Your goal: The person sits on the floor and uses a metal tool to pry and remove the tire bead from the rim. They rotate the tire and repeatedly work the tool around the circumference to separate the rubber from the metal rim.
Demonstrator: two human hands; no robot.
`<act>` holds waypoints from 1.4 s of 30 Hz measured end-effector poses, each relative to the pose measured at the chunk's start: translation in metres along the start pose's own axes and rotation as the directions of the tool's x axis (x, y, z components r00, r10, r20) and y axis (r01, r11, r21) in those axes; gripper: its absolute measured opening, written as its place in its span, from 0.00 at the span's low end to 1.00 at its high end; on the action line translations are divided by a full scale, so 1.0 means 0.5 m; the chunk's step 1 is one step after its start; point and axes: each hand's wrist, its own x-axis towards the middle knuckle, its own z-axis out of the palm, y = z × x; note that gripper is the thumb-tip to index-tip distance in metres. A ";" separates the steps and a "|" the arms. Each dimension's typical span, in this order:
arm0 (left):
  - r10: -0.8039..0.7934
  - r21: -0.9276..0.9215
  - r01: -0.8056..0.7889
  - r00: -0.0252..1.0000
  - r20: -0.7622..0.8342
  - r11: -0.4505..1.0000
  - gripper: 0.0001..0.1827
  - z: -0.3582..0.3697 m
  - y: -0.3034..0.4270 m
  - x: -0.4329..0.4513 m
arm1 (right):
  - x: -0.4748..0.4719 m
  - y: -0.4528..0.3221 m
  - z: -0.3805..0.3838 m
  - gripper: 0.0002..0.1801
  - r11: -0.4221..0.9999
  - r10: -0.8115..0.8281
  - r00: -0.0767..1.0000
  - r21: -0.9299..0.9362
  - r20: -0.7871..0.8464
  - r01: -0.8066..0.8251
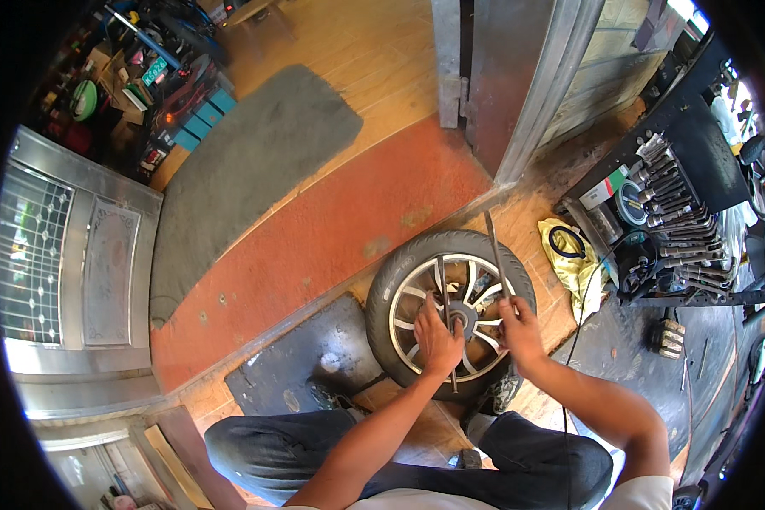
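Observation:
A spoked alloy wheel (410,324) with a black rubber tire (382,290) lies flat on the floor between the person's feet. In my right hand (521,331) is a long metal tire lever (494,245), its far end reaching past the tire's upper right edge. My left hand (438,338) is over the hub, fingers spread, with a second metal lever (444,280) lying across the wheel beneath or against it. Whether the left fingers grip this lever is unclear.
At right, a tool rack (682,296) holds several wrenches; a yellow cloth (564,268) with a black ring lies beside it. A thin black cable (574,344) hangs across the right side. A raised red threshold (331,255) runs beyond the wheel, with a grey mat (261,153) behind.

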 end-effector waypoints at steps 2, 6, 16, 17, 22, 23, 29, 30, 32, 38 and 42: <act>-0.015 0.157 0.023 0.999 -0.051 0.987 0.46 0.016 -0.018 -0.010 | -0.018 -0.019 -0.069 0.23 0.972 0.203 0.978 -0.127 0.050 -0.196; 0.081 0.351 -0.054 0.995 -0.062 0.935 0.43 0.035 -0.047 0.006 | -0.006 -0.077 -0.165 0.20 0.655 -0.158 0.981 -0.755 -0.116 0.016; 0.318 0.374 -0.326 0.944 0.084 0.868 0.33 0.011 -0.110 0.053 | 0.106 -0.373 -0.156 0.18 -0.181 -0.157 0.963 -0.965 0.221 0.192; 0.336 0.370 -0.342 0.938 0.082 0.864 0.33 0.013 -0.116 0.054 | 0.117 -0.382 -0.149 0.20 -0.244 -0.125 0.961 -0.947 0.245 0.209; 0.392 0.332 -0.412 0.911 0.128 0.848 0.32 0.010 -0.142 0.072 | 0.141 -0.410 -0.133 0.19 -0.335 -0.172 0.923 -0.902 0.345 0.274; 0.415 0.315 -0.436 0.900 0.133 0.843 0.32 0.009 -0.143 0.079 | 0.146 -0.420 -0.129 0.19 -0.361 -0.170 0.922 -0.893 0.348 0.270; 0.404 0.306 -0.487 0.865 0.298 0.818 0.36 -0.003 -0.145 0.095 | 0.218 -0.495 -0.109 0.24 -0.517 0.036 0.950 -0.807 0.311 0.284; 0.393 0.321 -0.486 0.865 0.314 0.813 0.35 -0.005 -0.144 0.097 | 0.237 -0.505 -0.107 0.26 -0.520 0.084 0.948 -0.798 0.308 0.305; 0.419 0.295 -0.493 0.863 0.282 0.818 0.35 -0.007 -0.142 0.097 | 0.277 -0.520 -0.103 0.25 -0.520 0.068 0.939 -0.791 0.337 0.322; 0.414 0.293 -0.468 0.881 0.229 0.834 0.32 -0.015 -0.121 0.102 | 0.361 -0.558 -0.074 0.22 -0.478 0.175 0.885 -0.748 0.432 0.460; 0.332 0.272 -0.397 0.908 0.255 0.877 0.33 -0.025 -0.097 0.118 | 0.395 -0.591 -0.046 0.21 -0.504 0.246 0.880 -0.722 0.405 0.473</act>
